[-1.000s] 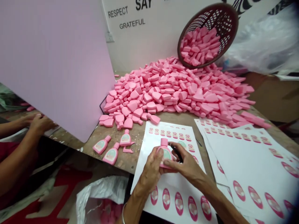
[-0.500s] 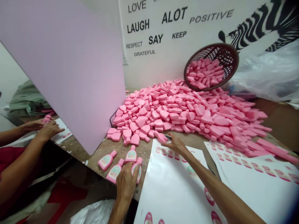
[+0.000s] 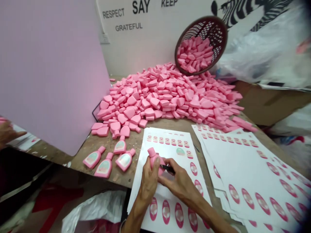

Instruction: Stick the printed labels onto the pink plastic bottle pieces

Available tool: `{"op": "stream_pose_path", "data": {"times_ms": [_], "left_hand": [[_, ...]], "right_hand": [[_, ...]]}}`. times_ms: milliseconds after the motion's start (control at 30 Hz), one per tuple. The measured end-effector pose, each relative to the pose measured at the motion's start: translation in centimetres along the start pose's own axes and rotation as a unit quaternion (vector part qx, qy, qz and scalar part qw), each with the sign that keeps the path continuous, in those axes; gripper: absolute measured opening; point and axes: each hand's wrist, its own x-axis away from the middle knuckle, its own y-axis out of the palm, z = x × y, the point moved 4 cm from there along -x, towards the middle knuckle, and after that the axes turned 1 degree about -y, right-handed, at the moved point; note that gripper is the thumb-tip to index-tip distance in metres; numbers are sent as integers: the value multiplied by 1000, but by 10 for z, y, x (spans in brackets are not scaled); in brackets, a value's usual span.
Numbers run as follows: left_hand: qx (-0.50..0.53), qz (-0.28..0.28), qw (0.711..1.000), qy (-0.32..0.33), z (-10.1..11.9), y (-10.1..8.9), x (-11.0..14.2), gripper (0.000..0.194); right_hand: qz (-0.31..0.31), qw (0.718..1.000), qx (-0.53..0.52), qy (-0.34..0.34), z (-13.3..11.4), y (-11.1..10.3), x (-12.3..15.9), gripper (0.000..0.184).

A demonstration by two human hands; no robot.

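Over the sticker sheet [image 3: 165, 181], my left hand [image 3: 148, 178] grips a pink bottle-shaped piece [image 3: 152, 154], its neck tilted up to the left. My right hand [image 3: 178, 181] pinches a slim black tool [image 3: 167, 168] whose tip meets the body of that piece; its exact kind is unclear. Fingers hide much of the piece. Printed oval stickers and a row of small labels remain on the sheet, along with a pale green label [image 3: 180, 151]. To the left lie several pink bottle pieces bearing green-and-white labels [image 3: 104, 168].
A large heap of plain pink pieces [image 3: 155, 97] covers the back of the table, below a tipped brown basket [image 3: 177, 61]. More sticker sheets [image 3: 233, 158] lie at right. A lilac panel [image 3: 55, 71] stands at left, with another person's hand [image 3: 8, 133] beyond it.
My right hand has come back from the heap's edge with a pink piece, now in my left hand. My left hand has left the labelled pieces. The view has shifted down and right.
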Motion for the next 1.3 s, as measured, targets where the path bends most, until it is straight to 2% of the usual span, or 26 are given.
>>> {"op": "stream_pose_path", "data": {"times_ms": [67, 133, 267, 367, 433, 533, 733, 900, 1133, 1300], "left_hand": [[30, 11, 999, -24, -8, 2, 2, 36], [57, -22, 997, -44, -13, 5, 3, 36], [45, -123, 990, -42, -7, 20, 3, 35], [7, -178, 984, -5, 9, 41, -1, 33], [-4, -185, 983, 4, 16, 57, -9, 30], [-8, -156, 988, -5, 18, 77, -24, 26], [11, -161, 987, 1, 7, 103, -44, 21], [38, -184, 982, -28, -2, 111, -49, 25], [64, -202, 977, -39, -5, 109, -51, 29], [70, -212, 974, -35, -3, 108, -49, 28]], "right_hand": [[26, 999, 23, 18, 18, -12, 15, 46], [76, 993, 78, 53, 41, -35, 19, 52], [114, 983, 103, 104, 80, -76, 3, 31], [143, 976, 159, 48, 91, -89, -22, 23], [138, 971, 195, 11, 95, -88, -37, 18], [121, 962, 242, -25, 100, -82, -50, 12], [127, 942, 301, -72, 101, -76, -52, 11], [124, 941, 304, -79, 104, -74, -52, 11], [90, 975, 189, -73, 113, -76, -55, 12], [122, 957, 254, -72, 110, -76, -51, 13]]}}
